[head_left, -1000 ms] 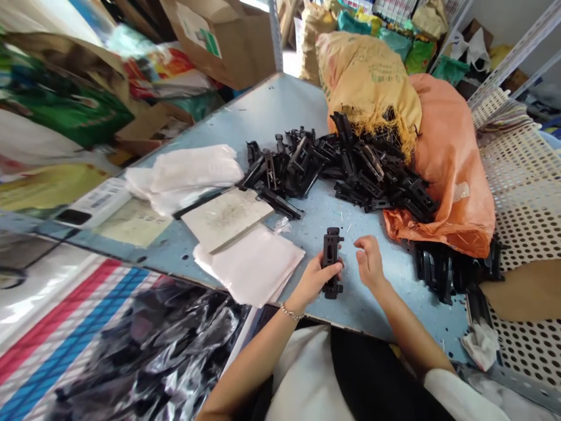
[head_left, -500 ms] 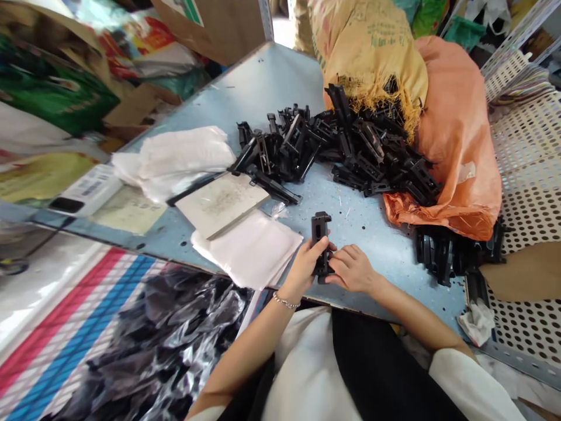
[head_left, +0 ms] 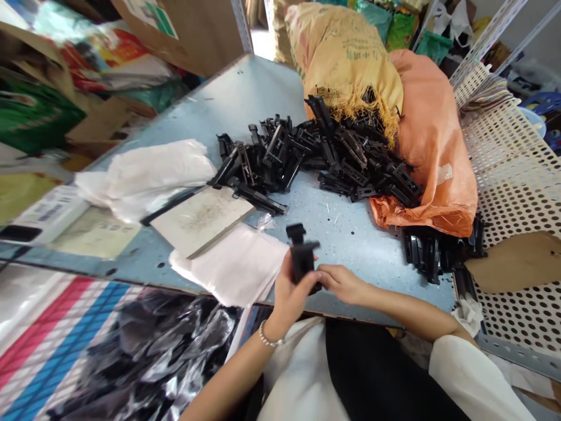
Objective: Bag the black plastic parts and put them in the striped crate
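Note:
A black plastic part (head_left: 302, 257) stands tilted upright in my left hand (head_left: 287, 298), whose thumb and fingers wrap round its lower half. My right hand (head_left: 344, 283) is closed at the part's lower right side, its fingertips pinched against it; whether they grip the part or a small piece there is hidden. Beyond my hands lies a heap of similar black plastic parts (head_left: 272, 152) on the blue table (head_left: 346, 240). Left of my hands is a stack of white plastic bags (head_left: 232, 263), with a pale flat board (head_left: 201, 219) lying partly over it.
Behind the heap a yellow woven sack (head_left: 346, 52) spills parts, beside an orange sack (head_left: 433, 117). More white bags (head_left: 158, 169) lie at left. A perforated white panel (head_left: 517, 204) borders the right side. Below the table's left edge is dark crumpled plastic (head_left: 158, 351).
My left hand has turned the black part, so a different face shows, and moved it slightly left. My right hand stays at its lower side. The whole view has shifted a little.

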Available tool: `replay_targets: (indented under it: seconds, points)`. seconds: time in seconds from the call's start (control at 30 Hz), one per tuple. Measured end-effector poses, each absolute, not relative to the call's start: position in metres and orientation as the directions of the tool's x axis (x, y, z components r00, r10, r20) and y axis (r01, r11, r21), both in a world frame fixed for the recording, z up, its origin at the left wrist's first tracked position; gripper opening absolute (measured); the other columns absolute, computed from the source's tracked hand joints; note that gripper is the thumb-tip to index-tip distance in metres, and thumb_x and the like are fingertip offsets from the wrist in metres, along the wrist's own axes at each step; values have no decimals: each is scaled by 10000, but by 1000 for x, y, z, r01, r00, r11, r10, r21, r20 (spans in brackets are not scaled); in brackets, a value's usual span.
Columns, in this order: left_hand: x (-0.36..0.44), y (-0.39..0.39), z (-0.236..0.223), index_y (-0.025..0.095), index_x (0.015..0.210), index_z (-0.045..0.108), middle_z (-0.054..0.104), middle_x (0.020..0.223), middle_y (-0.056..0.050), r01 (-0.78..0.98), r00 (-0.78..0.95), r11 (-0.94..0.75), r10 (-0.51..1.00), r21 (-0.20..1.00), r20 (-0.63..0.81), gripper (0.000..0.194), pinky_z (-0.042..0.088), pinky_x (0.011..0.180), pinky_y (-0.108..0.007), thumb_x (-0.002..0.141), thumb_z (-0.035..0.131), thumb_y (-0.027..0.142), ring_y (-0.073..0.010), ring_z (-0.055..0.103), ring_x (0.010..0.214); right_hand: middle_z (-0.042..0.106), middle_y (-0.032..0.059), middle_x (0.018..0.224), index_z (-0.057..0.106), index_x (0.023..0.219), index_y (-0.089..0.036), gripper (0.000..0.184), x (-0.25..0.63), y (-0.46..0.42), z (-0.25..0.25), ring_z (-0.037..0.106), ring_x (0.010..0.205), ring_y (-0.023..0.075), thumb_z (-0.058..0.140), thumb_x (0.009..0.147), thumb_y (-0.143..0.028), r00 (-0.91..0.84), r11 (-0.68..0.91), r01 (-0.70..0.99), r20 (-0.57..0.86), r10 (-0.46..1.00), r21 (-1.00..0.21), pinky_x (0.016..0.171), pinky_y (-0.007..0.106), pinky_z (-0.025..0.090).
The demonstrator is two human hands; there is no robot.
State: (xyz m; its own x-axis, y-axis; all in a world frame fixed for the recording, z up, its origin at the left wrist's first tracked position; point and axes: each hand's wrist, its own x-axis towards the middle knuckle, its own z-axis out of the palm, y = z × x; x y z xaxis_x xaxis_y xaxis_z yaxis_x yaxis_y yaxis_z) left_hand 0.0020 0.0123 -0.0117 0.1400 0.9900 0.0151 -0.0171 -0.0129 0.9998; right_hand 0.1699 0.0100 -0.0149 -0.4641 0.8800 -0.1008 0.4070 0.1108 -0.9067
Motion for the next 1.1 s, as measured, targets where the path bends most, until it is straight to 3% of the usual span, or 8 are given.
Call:
replay_targets:
  seconds: [0.1, 0.2, 0.43, 0.57, 0.8, 0.9, 1.0, 1.1]
  points:
    - [12, 25, -4, 170, 1256, 607, 703, 933, -71, -342, 206, 498, 867, 797, -453, 637, 542, 665, -299, 793, 676, 602, -191, 669, 773, 608, 68, 817, 613, 863, -205, 534, 179, 22, -4, 513, 777, 204, 342, 985, -649, -651, 600, 539, 160, 742, -590, 698, 343, 427]
    - [21, 24, -5, 135, 1212, 634, 702, 873, -63, -429, 291, 647, 760, 631, -582, 670, 528, 648, -268, 731, 740, 590, -179, 667, 751, 607, 65, 764, 607, 779, -214, 487, 181, 20, -2, 508, 751, 203, 366, 1008, -570, -773, 771, 474, 220, 596, -425, 679, 336, 412]
    - [27, 22, -36, 225, 1201, 502, 660, 908, -5, -299, -67, 238, 961, 924, -269, 562, 531, 739, -283, 763, 755, 469, -143, 641, 740, 650, -6, 778, 652, 820, -216, 395, 194, 64, -3, 570, 720, 132, 400, 1041, -427, -627, 472, 627, -41, 778, -619, 669, 248, 429]
    - [51, 21, -63, 167, 1108, 549, 682, 956, -90, -128, 202, 389, 911, 912, -360, 400, 541, 833, -423, 883, 560, 498, -242, 669, 865, 681, 45, 981, 668, 1007, -206, 253, 218, 159, -1, 569, 909, 164, 429, 1038, -282, -215, 199, 881, 10, 976, -430, 815, 291, 449]
    - [57, 17, -98, 139, 1348, 550, 459, 1433, -221, 535, 163, -126, 986, 835, 44, 513, 272, 1142, -626, 921, 535, 422, -370, 392, 1367, 597, 223, 1213, 609, 1112, -55, 202, 222, 216, -19, 469, 1168, 274, 465, 972, -76, -86, 101, 952, 65, 994, -290, 1009, 445, 364]
    - [41, 41, -99, 170, 1459, 426, 438, 1468, -212, 377, 90, -62, 995, 924, 30, 630, 294, 1152, -589, 929, 519, 498, -340, 401, 1385, 609, 169, 1167, 609, 1101, -107, 162, 204, 184, -25, 512, 1106, 263, 563, 963, -180, -89, 101, 944, 51, 995, -314, 965, 415, 412]
    - [27, 66, -82, 253, 1540, 255, 417, 1505, -161, -24, -10, -26, 1000, 999, 25, 767, 397, 1113, -466, 905, 528, 585, -271, 475, 1342, 624, 99, 1061, 600, 1092, -164, 179, 188, 132, -20, 563, 1007, 218, 541, 990, -299, -266, 277, 792, 102, 959, -544, 885, 353, 459]
    - [22, 73, -50, 251, 1447, 403, 616, 1242, -92, -272, 13, 38, 999, 961, -36, 741, 510, 949, -359, 838, 621, 612, -208, 627, 1068, 612, 69, 964, 587, 1027, -205, 289, 184, 91, -5, 557, 929, 209, 383, 1042, -409, -364, 477, 587, 312, 877, -654, 850, 362, 459]
